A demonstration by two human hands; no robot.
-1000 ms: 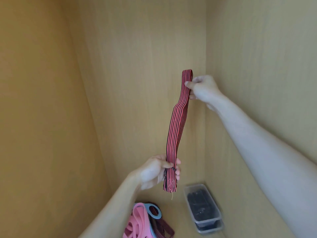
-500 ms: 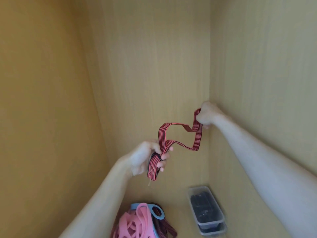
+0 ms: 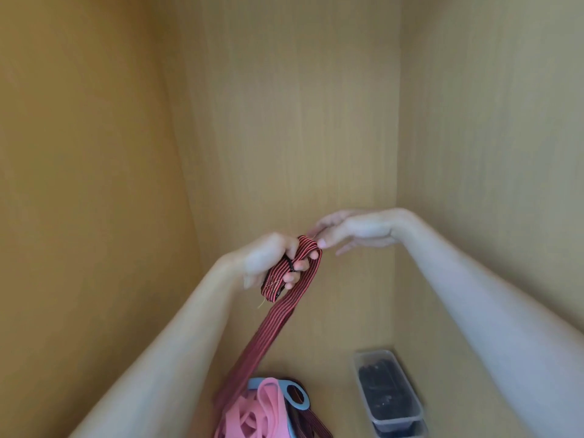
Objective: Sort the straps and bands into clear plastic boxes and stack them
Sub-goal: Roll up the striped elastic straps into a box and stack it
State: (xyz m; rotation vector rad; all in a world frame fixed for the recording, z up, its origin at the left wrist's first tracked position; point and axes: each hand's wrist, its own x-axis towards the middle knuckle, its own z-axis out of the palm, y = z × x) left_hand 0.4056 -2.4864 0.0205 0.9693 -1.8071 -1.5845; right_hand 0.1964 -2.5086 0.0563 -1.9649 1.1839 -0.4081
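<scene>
L hand [image 3: 271, 263] fisted tight on stitched end of striped strap [image 3: 273, 327], fold looped over its fingers. Rest hangs slack down to pink bands [image 3: 262, 409]. R hand [image 3: 357, 230] fingers near straight, thumb at the fold — pinching or only touching, can't tell, blurred. Risk for you: slack tail snags pink bands & drags them, or fold slips loose — boxes [image 3: 388, 393] well apart, btm right

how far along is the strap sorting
Done: two clear boxes sit stacked, the top one holding dark items. In hand: the left-hand grip holds a striped strap, the right-hand grip at its fold. Left: the pink band and other straps piled below are unboxed.
</scene>
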